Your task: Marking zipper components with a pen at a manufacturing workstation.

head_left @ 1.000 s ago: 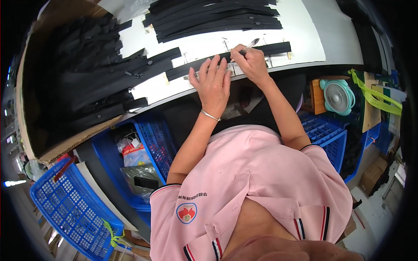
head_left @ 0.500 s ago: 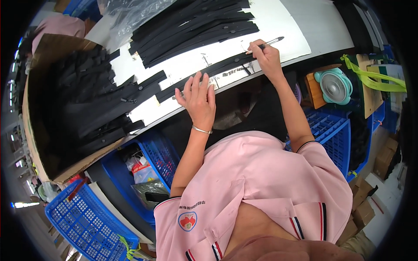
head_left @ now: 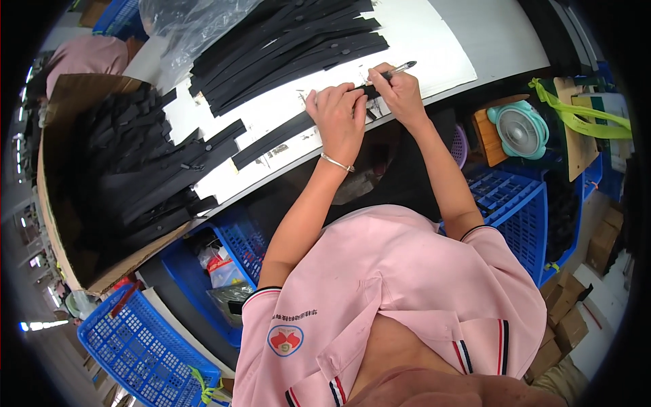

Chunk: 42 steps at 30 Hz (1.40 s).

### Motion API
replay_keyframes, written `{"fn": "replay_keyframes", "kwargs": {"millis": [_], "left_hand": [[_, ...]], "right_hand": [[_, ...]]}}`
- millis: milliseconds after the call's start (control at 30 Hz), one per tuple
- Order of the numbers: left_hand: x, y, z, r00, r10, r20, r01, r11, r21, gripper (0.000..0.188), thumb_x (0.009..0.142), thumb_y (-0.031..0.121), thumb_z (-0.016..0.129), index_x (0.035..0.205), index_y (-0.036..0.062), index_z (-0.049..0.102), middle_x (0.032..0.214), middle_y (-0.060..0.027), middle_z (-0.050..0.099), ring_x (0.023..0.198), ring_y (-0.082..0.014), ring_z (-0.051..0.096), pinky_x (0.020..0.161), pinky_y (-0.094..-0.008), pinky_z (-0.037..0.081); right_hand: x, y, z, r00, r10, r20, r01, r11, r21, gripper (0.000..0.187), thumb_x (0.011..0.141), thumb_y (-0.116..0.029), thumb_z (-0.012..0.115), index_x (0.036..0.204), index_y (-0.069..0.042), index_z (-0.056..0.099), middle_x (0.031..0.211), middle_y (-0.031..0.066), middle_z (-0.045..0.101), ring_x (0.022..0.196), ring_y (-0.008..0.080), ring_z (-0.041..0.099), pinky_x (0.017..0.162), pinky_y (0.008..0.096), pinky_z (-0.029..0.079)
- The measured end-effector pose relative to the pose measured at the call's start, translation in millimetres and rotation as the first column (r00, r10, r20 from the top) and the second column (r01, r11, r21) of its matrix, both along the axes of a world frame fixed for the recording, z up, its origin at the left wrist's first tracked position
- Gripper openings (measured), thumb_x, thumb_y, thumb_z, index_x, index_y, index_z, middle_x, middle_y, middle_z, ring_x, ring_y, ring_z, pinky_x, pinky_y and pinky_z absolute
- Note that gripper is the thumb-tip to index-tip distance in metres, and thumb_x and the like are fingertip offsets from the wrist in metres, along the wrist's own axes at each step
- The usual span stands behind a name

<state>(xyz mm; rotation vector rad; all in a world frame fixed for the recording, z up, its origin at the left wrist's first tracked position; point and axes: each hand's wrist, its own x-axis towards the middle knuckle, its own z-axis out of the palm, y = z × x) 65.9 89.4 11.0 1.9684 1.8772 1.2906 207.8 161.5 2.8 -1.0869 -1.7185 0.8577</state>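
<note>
A narrow black fabric strip [head_left: 278,140] lies across the white board [head_left: 441,51] on the table in front of me. My left hand [head_left: 339,119] rests on the strip, its bent fingers apart and pressing it down. Just to the right, my right hand [head_left: 401,98] is closed round a pen [head_left: 407,66] with a dark grip. The pen's upper end points to the far right; its tip is hidden by my fingers near the strip's right end. Beyond lies a pile of black strips [head_left: 291,54]. Dark marks [head_left: 271,157] show on the board beside the strip.
At the left stands a cardboard box [head_left: 51,197] heaped with black strips [head_left: 122,149]. Clear plastic film [head_left: 183,41] lies at the back. Blue baskets [head_left: 142,339] stand around me, and a turquoise fan [head_left: 521,130] is at the right. A person in pink [head_left: 88,61] is at the far left.
My left hand has slid right along the strip, close to my right hand, and its fingers have drawn closer together. My right hand and the pen have shifted slightly left.
</note>
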Motion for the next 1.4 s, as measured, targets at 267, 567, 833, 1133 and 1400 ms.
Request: {"fn": "replay_keyframes", "kwargs": {"millis": [267,567,833,1133,1400], "left_hand": [[5,4,-7,0.999,0.040,-0.007,-0.040,0.999,0.012,0.009,0.081,0.013,0.077,0.089,0.0098,0.075,0.103,-0.0002,0.071,0.104,-0.0221,0.060,0.106,-0.0442,0.031],[6,4,-10,0.997,0.076,-0.011,-0.075,0.996,0.049,0.008,0.080,0.014,0.077,0.088,0.0111,0.075,0.102,0.0013,0.070,0.103,-0.0215,0.060,0.106,-0.0464,0.031],[-9,-13,-3,0.998,0.067,-0.012,-0.066,0.996,0.060,0.027,0.085,0.016,0.074,0.112,0.0112,0.073,0.127,-0.0066,0.065,0.125,-0.0278,0.055,0.118,-0.0561,0.019],[-169,-104,1,0.858,0.445,-0.256,-0.468,0.883,-0.034,0.061,0.076,-0.007,0.055,0.132,0.0165,0.065,0.142,-0.0069,0.057,0.144,-0.0320,0.039,0.121,-0.0619,0.010],[-245,-123,-7,0.759,0.484,-0.435,-0.567,0.821,-0.076,0.027,0.091,0.006,0.065,0.116,0.0132,0.073,0.128,-0.0015,0.067,0.127,-0.0223,0.057,0.122,-0.0604,0.010]], "right_hand": [[7,-3,4,0.999,0.019,-0.046,-0.022,0.997,-0.071,0.024,0.098,-0.017,0.065,0.084,0.002,0.068,0.068,0.0034,0.065,0.059,0.0078,0.053,0.054,0.0262,0.042],[6,-1,-2,0.997,0.072,0.034,-0.072,0.997,0.004,0.022,0.097,-0.015,0.064,0.081,0.001,0.066,0.064,0.0048,0.061,0.057,0.0093,0.052,0.053,0.0279,0.042],[12,-6,-1,0.971,0.017,-0.239,-0.065,0.978,-0.197,0.024,0.101,-0.014,0.061,0.084,0.001,0.068,0.079,0.0023,0.067,0.067,0.0074,0.057,0.060,0.0241,0.044],[-1,-5,-1,0.996,0.034,-0.084,-0.038,0.998,-0.051,0.010,0.098,-0.013,0.067,0.104,-0.004,0.067,0.079,-0.0024,0.062,0.069,0.0041,0.052,0.063,0.0208,0.043],[-24,6,20,0.849,-0.066,0.524,-0.066,0.971,0.229,0.046,0.083,-0.037,0.083,0.111,-0.009,0.060,0.072,0.0033,0.061,0.058,0.0143,0.057,0.057,0.0281,0.047]]}}
